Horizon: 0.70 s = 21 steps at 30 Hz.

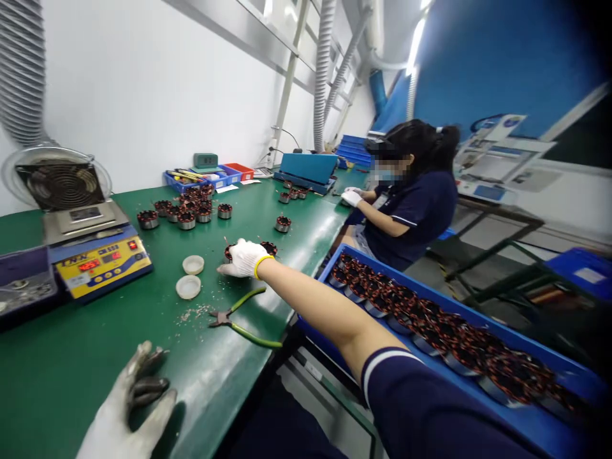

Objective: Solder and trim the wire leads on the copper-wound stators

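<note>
My right hand (243, 258), in a white glove with a yellow cuff, reaches across the green table. Its fingers are closed around a copper-wound motor stator (227, 252), mostly hidden behind the hand. A second stator (269, 247) sits just beyond my wrist. At the lower left, my left hand (131, 408) hovers low over the table, its dark-stained fingertips apart and slightly bent, with nothing between them. Green-handled cutting pliers (222, 318) lie spread between my hands, beside scattered small clippings (194, 313).
Two round white caps (188, 287) lie left of my right hand. Behind are grouped stators (186, 220), a yellow-blue soldering unit (102, 261) and a fan (62, 182). A blue crate (478, 325) of stators stands on the right; a co-worker (411, 197) sits beyond.
</note>
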### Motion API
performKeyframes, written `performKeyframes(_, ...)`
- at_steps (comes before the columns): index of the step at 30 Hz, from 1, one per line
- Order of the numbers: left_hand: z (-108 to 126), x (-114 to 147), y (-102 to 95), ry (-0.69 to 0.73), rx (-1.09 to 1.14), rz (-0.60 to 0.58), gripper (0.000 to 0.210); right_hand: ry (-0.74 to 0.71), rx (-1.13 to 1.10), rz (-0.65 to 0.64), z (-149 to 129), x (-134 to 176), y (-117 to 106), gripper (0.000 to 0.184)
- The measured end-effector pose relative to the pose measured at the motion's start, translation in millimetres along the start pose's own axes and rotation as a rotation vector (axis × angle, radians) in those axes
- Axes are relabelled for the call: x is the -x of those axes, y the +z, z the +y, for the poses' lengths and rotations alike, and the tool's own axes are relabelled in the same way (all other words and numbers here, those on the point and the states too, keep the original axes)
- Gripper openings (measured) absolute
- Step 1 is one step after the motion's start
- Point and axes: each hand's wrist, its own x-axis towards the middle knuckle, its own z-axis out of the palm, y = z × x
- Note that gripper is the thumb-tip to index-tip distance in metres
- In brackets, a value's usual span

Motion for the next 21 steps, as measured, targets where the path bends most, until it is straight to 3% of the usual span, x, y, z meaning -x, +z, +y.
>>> performKeyframes(4, 0.7, 2.8, 4.0, -0.054, -0.025, -0.044, 0.079, -0.004, 0.016, -0.066, -4.0, 11.9, -3.7, 0.041)
performKeyframes(7, 7.3, 8.7, 5.0, -0.105, 0.206, -0.105, 0.091, -0.184, -0.032, -0.110, -14.2, 49.6, -7.9, 0.031)
performKeyframes(8, 11.9, 11.2, 4.1, -0.106, 0.334, -0.168, 0.098, -0.310, -0.089, -0.133, -20.5, 63.5, -8.7, 0.025)
performKeyframes(10, 24.9, 15.8, 0.4, -0.064, 0.563, -0.383, 0.107, -0.728, -0.358, -0.123, -36.0, 88.4, -9.4, 0.024)
performKeyframes(11, 32.6, 17.4, -1.9, -0.027, 0.617, -0.521, 0.102, -0.913, -0.451, -0.110, -44.1, 98.5, -9.0, 0.025)
performKeyframes(13, 46.7, 19.6, -6.1, 0.075, 0.524, -0.645, 0.080, -1.164, -0.548, -0.059, -58.4, 113.9, -5.9, 0.026)
performKeyframes(15, 54.4, 21.9, -8.2, 0.125, 0.469, -0.541, 0.062, -1.126, -0.582, 0.084, -67.3, 125.2, 2.4, 0.032)
performKeyframes(18, 52.0, 28.9, -5.8, 0.116, 0.506, -0.157, 0.058, -0.661, -0.697, 0.324, -73.9, 140.6, 27.2, 0.049)
performKeyframes(19, 49.3, 31.9, -3.3, 0.115, 0.479, -0.048, 0.060, -0.546, -0.735, 0.339, -76.9, 145.9, 38.0, 0.056)
performKeyframes(21, 44.5, 37.6, 4.0, 0.096, 0.384, 0.094, 0.063, -0.476, -0.802, 0.252, -87.3, 155.5, 60.5, 0.073)
